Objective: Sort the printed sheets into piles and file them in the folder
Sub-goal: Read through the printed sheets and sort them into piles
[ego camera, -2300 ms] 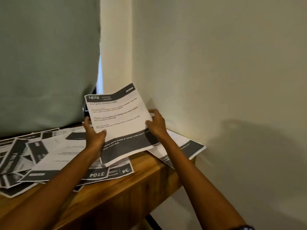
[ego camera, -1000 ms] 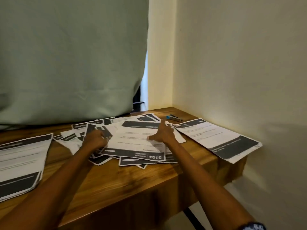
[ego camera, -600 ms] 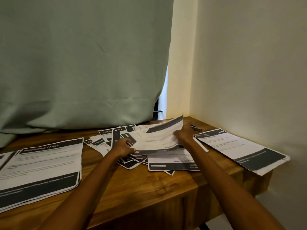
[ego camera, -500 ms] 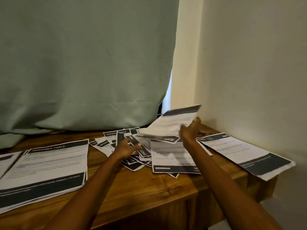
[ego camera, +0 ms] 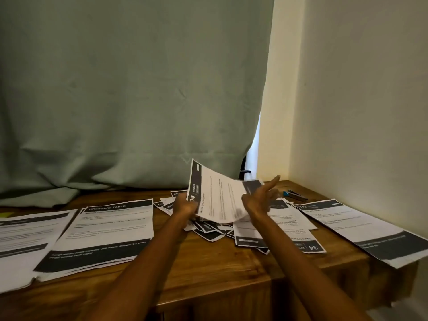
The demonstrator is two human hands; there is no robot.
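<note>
My left hand pinches the lower left corner of one printed sheet, white with a dark header band. The sheet is lifted and curled above a loose heap of printed sheets in the middle of the wooden table. My right hand is at the sheet's right edge with its fingers straight and spread. A sorted pile headed "DRESSING TABLE" lies to the left, with another pile further left. A third pile lies at the right. No folder is in view.
A sheet numbered 34 lies face up under my right forearm. A small blue and black tool sits near the back right corner. A green curtain hangs behind the table and a wall closes the right side. The right pile overhangs the table's edge.
The first sheet has been laid on the right pile. My right hand lifted another sheet from the heap, my left hand took its corner, and my right hand's fingers have opened. The camera turned left.
</note>
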